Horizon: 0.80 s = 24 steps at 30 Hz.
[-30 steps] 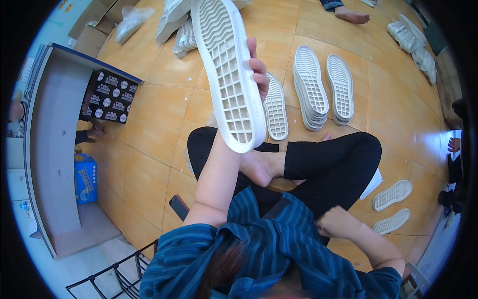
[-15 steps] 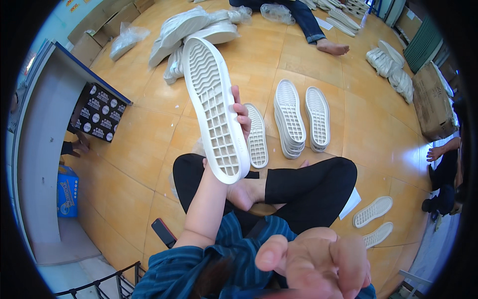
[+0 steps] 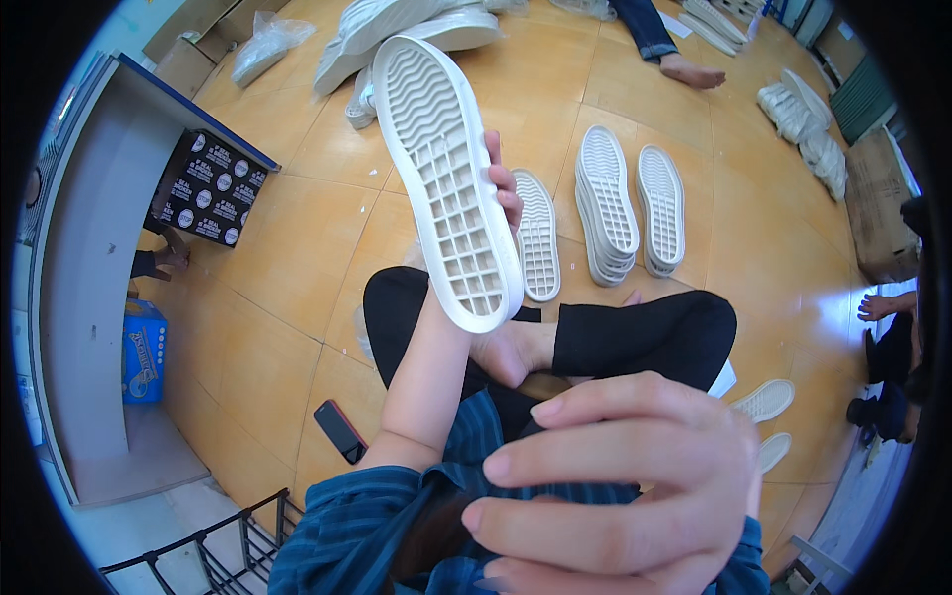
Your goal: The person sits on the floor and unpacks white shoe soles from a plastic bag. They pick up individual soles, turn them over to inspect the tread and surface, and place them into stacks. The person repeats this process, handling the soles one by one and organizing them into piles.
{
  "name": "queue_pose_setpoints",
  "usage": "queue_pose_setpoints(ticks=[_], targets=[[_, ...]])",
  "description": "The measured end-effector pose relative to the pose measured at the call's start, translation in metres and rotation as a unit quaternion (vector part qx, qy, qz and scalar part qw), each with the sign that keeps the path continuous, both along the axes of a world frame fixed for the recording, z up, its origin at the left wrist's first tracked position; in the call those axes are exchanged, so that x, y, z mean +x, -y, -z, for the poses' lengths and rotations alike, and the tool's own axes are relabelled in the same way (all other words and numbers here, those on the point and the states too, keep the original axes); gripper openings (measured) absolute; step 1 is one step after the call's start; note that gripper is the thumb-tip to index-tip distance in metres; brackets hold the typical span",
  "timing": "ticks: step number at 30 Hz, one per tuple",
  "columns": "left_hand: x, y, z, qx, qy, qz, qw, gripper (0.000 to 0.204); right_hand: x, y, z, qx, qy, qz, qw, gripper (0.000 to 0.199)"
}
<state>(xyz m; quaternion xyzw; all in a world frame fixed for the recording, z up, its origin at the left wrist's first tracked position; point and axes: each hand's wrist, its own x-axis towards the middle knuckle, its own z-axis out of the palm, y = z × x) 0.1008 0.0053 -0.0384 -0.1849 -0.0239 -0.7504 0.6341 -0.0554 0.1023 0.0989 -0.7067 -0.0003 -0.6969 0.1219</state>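
A white rubber shoe sole point(image 3: 451, 188) is held up in front of me, its wavy and gridded face toward me. My left hand point(image 3: 506, 185) grips it from behind, with the fingertips wrapped over its right edge. Large and close, my right hand point(image 3: 635, 476) is raised at the lower right, its fingers apart and loosely curved, with nothing visible in them. On the floor beyond my crossed legs lie a sole point(image 3: 538, 238), a taller stack of soles point(image 3: 607, 198) and another stack point(image 3: 662, 208).
Bagged white soles point(image 3: 397, 30) are heaped at the far left. Two soles point(image 3: 766, 401) lie right of my knee, partly behind my right hand. A phone point(image 3: 340, 432) rests by my left arm, near a black rack point(image 3: 213, 545). Another person's bare foot point(image 3: 692, 71) shows at the far side.
My right hand has risen and turned, its fingers now extending leftward. The left hand still holds the sole up. The whole view has shifted slightly, with the floor things appearing higher and further right.
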Motion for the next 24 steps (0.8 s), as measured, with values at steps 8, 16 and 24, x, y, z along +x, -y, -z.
queue_pose_setpoints(ticks=[8,16,24], targets=[[-0.001,0.001,0.003,0.044,0.031,-0.006,0.999,0.049,-0.023,0.026,-0.053,-0.083,-0.503,-0.158,0.846,0.040],[0.004,0.001,0.011,0.067,0.286,-0.145,0.945,0.095,0.005,0.036,0.096,0.251,-0.303,0.145,0.908,0.057],[-0.012,0.002,0.007,0.013,0.332,-0.134,0.934,0.097,0.000,0.029,0.149,0.322,-0.242,0.148,0.903,0.072]])
